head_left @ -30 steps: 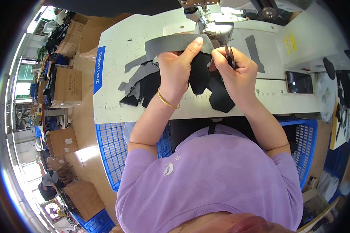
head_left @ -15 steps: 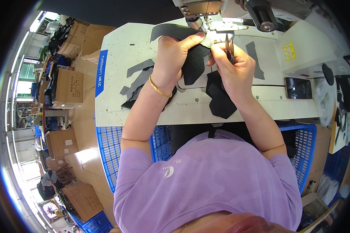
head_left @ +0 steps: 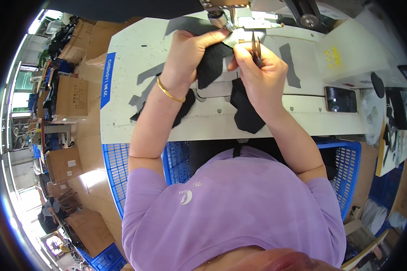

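Observation:
At the sewing machine's needle area (head_left: 231, 20), my left hand (head_left: 184, 56) is closed on a black fabric piece (head_left: 211, 65), its thumb stretched along the top edge near the needle. My right hand (head_left: 264, 72) keeps thread snips (head_left: 256, 50) in its curled fingers, blades pointing away from me. Its thumb and forefinger are pinched at the fabric's right edge, close to a small light-coloured patch (head_left: 232, 39). Dark grey fabric (head_left: 185, 24) extends behind my left hand. Another black piece (head_left: 246, 108) lies on the machine table below my right hand.
Grey fabric scraps (head_left: 143, 95) lie left of my left forearm, and a grey strip (head_left: 290, 65) lies on the right. A phone (head_left: 340, 99) rests at the table's right side. Blue plastic baskets (head_left: 114, 169) stand under the front edge. Cardboard boxes (head_left: 71, 97) line the floor at left.
The whole view has shifted, so the table and hands appear slightly farther left and higher. Both hands keep nearly the same hold on the fabric and the snips.

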Motion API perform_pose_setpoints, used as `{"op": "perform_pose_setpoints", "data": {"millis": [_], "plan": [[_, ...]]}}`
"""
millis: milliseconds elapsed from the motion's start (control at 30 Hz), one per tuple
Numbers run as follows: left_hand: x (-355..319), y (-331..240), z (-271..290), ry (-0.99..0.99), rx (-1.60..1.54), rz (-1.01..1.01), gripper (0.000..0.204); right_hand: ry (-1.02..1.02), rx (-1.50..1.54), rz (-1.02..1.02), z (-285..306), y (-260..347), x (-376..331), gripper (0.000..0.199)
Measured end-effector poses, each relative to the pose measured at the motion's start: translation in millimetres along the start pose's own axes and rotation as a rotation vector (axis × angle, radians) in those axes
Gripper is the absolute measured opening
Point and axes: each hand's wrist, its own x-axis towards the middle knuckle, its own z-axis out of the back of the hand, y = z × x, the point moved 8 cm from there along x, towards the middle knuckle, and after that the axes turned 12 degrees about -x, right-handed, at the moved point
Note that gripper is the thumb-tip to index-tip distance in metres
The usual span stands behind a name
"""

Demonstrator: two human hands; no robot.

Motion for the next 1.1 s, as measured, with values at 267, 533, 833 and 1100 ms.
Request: {"op": "perform_pose_setpoints", "data": {"millis": [267,533,833,1100], "plan": [[0.2,2.7,3.1,0.069,0.044,0.070,0.020,0.022,0.002,0.005,-1.0,2.6,0.8,0.020],[4.1,4.9,1.2,0.145,-0.029,0.016,0.021,0.026,0.034,0.000,-0.3,1.2,2.2,0.026],[15.5,11.0,5.6,0.154,-0.043,-0.003,0.019,0.050,0.089,-0.045,-0.6,-3.3,0.8,0.021],[17.3,-4.5,-6.4,0.115,0.042,-0.013,0.014,0.090,0.077,-0.060,-2.7,-9.1,-4.0,0.021]]}}
